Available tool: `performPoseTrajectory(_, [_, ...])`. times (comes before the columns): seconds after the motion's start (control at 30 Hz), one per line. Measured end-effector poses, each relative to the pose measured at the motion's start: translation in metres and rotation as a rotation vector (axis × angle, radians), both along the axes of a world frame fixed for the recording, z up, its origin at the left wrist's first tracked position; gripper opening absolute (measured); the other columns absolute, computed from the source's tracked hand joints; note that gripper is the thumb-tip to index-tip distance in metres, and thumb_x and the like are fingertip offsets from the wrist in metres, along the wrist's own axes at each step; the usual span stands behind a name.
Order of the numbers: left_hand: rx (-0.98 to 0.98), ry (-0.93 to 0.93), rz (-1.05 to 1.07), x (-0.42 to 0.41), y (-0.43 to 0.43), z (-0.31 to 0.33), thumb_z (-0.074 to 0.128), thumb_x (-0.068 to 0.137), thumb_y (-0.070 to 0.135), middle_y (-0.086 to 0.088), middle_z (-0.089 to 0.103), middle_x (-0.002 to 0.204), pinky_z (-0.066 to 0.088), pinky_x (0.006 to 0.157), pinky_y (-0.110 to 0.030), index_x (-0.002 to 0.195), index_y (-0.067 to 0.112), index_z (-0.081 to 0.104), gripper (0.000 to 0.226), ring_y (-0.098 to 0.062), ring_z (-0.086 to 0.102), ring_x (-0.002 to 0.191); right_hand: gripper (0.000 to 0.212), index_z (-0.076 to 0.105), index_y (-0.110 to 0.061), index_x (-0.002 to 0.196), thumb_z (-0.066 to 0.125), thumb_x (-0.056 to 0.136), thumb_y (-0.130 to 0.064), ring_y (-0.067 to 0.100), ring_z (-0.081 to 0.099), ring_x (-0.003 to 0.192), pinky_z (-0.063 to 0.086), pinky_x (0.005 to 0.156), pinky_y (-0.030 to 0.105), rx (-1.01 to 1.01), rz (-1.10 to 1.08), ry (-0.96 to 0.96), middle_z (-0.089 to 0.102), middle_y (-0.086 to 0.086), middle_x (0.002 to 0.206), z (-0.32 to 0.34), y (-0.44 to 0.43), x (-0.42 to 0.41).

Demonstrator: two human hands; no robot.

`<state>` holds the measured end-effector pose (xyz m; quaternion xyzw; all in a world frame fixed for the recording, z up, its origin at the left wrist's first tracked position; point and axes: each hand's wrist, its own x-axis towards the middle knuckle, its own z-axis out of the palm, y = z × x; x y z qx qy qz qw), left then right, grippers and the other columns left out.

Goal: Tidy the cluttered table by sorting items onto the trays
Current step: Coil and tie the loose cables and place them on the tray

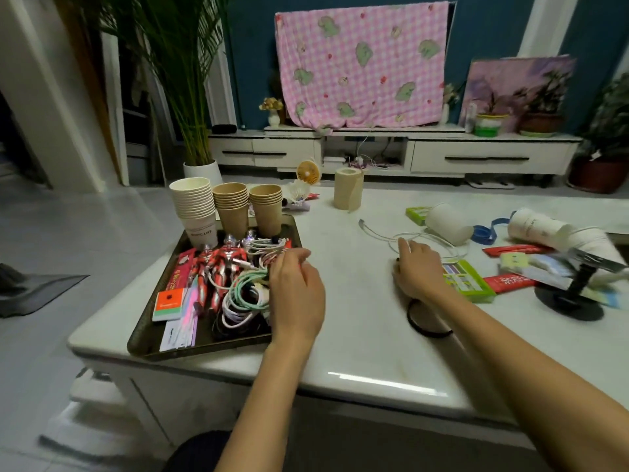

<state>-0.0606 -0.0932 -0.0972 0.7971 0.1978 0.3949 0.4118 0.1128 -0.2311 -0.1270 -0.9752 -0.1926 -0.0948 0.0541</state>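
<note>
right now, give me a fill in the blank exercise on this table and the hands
1. The cup stacks on the tray number ___.
2. The right hand rests on the table beside a ___ box.
3. The paper roll at the table's far edge stands ___.
Missing words: three; green; upright.

Left hand [296,291] covers dark rectangular tray's [144,340] right rim; fingertips hidden among coiled white and green cables [243,294]. Black elastic loop [425,330] partly under right forearm [476,318].
</note>
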Motion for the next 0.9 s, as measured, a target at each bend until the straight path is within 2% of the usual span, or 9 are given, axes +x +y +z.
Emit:
performPoseTrajectory(0.1, [-0.118, 0.025, -0.122, 0.014, -0.030, 0.001, 0.041, 0.092, 0.005, -0.005, 0.060, 0.114, 0.040, 0.093, -0.026, 0.110, 0.008, 0.060, 0.026, -0.017, 0.052, 0.107, 0.040, 0.038, -0.004, 0.130, 0.037, 0.098, -0.026, 0.034, 0.045, 0.118, 0.034, 0.096, 0.039, -0.061, -0.049, 0.060, 0.047, 0.018, 0.130, 0.000, -0.013, 0.015])
performPoseTrajectory(0.2, [-0.224, 0.074, -0.184, 0.023, -0.036, 0.000, 0.043, 0.091, 0.003, -0.002, 0.062, 0.107, 0.037, 0.079, -0.013, 0.107, 0.009, 0.062, 0.026, -0.013, 0.054, 0.099, 0.026, 0.050, -0.002, 0.116, 0.038, 0.096, -0.013, 0.034, 0.048, 0.109, 0.039, 0.091, 0.038, 0.001, 0.020, 0.027, 0.048, 0.018, 0.121, -0.001, -0.013, 0.018])
performPoseTrajectory(0.33, [-0.480, 0.141, -0.279, 0.041, -0.037, -0.004, 0.043, 0.090, 0.002, -0.007, 0.066, 0.097, 0.047, 0.084, -0.032, 0.088, 0.014, 0.062, 0.023, -0.024, 0.061, 0.095, 0.027, 0.051, -0.003, 0.117, 0.044, 0.093, -0.011, 0.034, 0.048, 0.109, 0.041, 0.087, 0.037, 0.041, 0.078, -0.012, 0.045, 0.016, 0.120, -0.001, -0.026, 0.027])
performPoseTrajectory(0.43, [-0.704, 0.143, -0.357, 0.051, -0.041, -0.006, 0.042, 0.091, 0.001, -0.003, 0.067, 0.084, 0.051, 0.075, -0.026, 0.082, 0.015, 0.063, 0.027, -0.018, 0.063, 0.083, 0.022, 0.055, -0.009, 0.106, 0.041, 0.089, -0.008, 0.028, 0.051, 0.104, 0.037, 0.080, 0.033, -0.170, 0.068, -0.081, 0.052, 0.010, 0.114, 0.002, -0.040, 0.032])
performPoseTrajectory(0.5, [-0.789, 0.159, -0.399, 0.058, -0.046, -0.008, 0.043, 0.093, 0.003, -0.005, 0.069, 0.085, 0.052, 0.076, -0.026, 0.084, 0.013, 0.064, 0.025, -0.019, 0.067, 0.084, 0.020, 0.058, -0.011, 0.102, 0.042, 0.090, -0.009, 0.026, 0.052, 0.103, 0.036, 0.081, 0.032, -0.187, 0.088, -0.093, 0.055, 0.007, 0.111, 0.006, -0.042, 0.035])
performPoseTrajectory(0.6, [-0.912, 0.162, -0.467, 0.070, -0.052, -0.014, 0.048, 0.093, 0.010, -0.008, 0.072, 0.090, 0.054, 0.082, -0.029, 0.090, 0.009, 0.066, 0.018, -0.019, 0.069, 0.088, 0.016, 0.067, -0.008, 0.094, 0.052, 0.089, -0.011, 0.031, 0.056, 0.096, 0.041, 0.079, 0.036, 0.150, 0.213, -0.256, 0.063, 0.011, 0.101, 0.014, -0.036, 0.030])
performPoseTrajectory(0.7, [-1.021, 0.124, -0.577, 0.083, -0.059, -0.019, 0.042, 0.098, 0.026, -0.007, 0.069, 0.103, 0.051, 0.086, -0.027, 0.100, 0.009, 0.062, 0.027, -0.014, 0.066, 0.096, 0.012, 0.071, -0.007, 0.084, 0.062, 0.084, -0.015, 0.030, 0.061, 0.077, 0.045, 0.064, 0.031, 0.536, 0.418, -0.201, 0.066, 0.010, 0.079, 0.019, -0.026, 0.000])
performPoseTrajectory(0.8, [-1.118, -0.005, -0.590, 0.097, -0.062, -0.020, 0.033, 0.100, 0.029, -0.012, 0.068, 0.109, 0.049, 0.088, -0.030, 0.107, 0.004, 0.061, 0.038, -0.016, 0.064, 0.101, 0.021, 0.074, -0.013, 0.089, 0.064, 0.071, -0.009, 0.021, 0.064, 0.064, 0.041, 0.054, 0.018, 0.492, 0.614, -0.186, 0.064, 0.005, 0.073, 0.017, -0.021, -0.024])
performPoseTrajectory(0.9, [-1.121, -0.123, -0.532, 0.101, -0.057, -0.020, 0.032, 0.101, 0.022, -0.008, 0.072, 0.093, 0.053, 0.073, -0.023, 0.098, 0.008, 0.063, 0.035, -0.012, 0.069, 0.087, 0.034, 0.072, -0.011, 0.102, 0.069, 0.069, 0.001, 0.017, 0.064, 0.064, 0.043, 0.056, 0.016, 0.543, 0.707, -0.202, 0.066, 0.007, 0.078, 0.016, -0.019, -0.031])
